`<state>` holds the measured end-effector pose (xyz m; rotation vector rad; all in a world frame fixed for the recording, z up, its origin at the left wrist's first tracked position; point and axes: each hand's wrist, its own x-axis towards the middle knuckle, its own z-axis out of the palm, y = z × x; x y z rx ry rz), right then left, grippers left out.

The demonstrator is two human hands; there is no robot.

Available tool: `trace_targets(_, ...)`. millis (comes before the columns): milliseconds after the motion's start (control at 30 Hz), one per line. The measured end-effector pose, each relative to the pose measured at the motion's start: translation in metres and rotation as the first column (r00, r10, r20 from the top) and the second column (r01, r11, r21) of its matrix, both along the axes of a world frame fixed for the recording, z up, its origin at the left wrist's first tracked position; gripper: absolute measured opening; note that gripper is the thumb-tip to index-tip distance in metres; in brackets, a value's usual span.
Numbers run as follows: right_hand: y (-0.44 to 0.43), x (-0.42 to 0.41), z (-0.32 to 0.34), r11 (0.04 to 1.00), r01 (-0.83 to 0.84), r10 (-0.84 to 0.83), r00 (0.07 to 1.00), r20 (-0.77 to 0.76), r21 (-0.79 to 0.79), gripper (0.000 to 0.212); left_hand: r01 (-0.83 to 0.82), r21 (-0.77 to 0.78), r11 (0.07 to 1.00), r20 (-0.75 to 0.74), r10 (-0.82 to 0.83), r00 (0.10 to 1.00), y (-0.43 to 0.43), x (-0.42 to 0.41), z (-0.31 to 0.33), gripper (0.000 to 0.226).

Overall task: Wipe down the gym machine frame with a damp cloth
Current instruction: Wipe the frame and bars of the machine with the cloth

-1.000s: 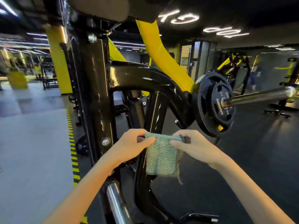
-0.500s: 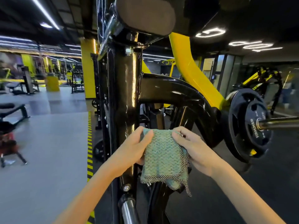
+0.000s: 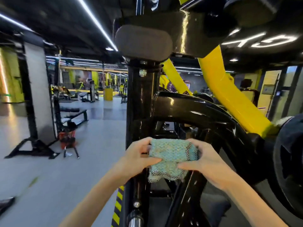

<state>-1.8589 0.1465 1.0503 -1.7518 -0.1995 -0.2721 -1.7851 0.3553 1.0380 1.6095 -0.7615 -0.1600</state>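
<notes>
From the head view, the wiping looks hardly started. The teal waffle-weave cloth (image 3: pixel 170 154), edged in checked trim, sits low in the centre of the frame, folded between both hands. The left hand (image 3: pixel 139 154) pinches its left edge and the right hand (image 3: pixel 208 163) its right. Just behind stands the glossy black upright post (image 3: pixel 141 99) of the gym machine frame, with a curved black tube (image 3: pixel 196 108) and a yellow arm (image 3: pixel 229 89).

grey gym floor (image 3: pixel 49 169), ceiling strip lights (image 3: pixel 96 23), benches (image 3: pixel 73 115) behind.
</notes>
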Motion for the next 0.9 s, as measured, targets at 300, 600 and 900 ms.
trace_targets(300,0.007,0.008,0.021,0.988,-0.152,0.13,0.918,0.375,0.028,0.024,-0.082,-0.049,0.995,0.186,0.09,0.978,0.02,-0.012,0.026,0.013)
trace_targets(600,0.026,0.013,0.042,0.919,-0.341,0.381,0.895,0.231,-0.197,0.038,0.014,-0.05,0.999,0.117,-0.008,0.993,0.045,-0.009,0.045,0.027)
trace_targets(900,0.045,0.032,0.047,0.907,-0.136,0.212,0.965,0.152,-0.399,0.053,-0.216,0.011,0.976,0.245,0.207,0.947,0.053,0.004,0.044,0.01)
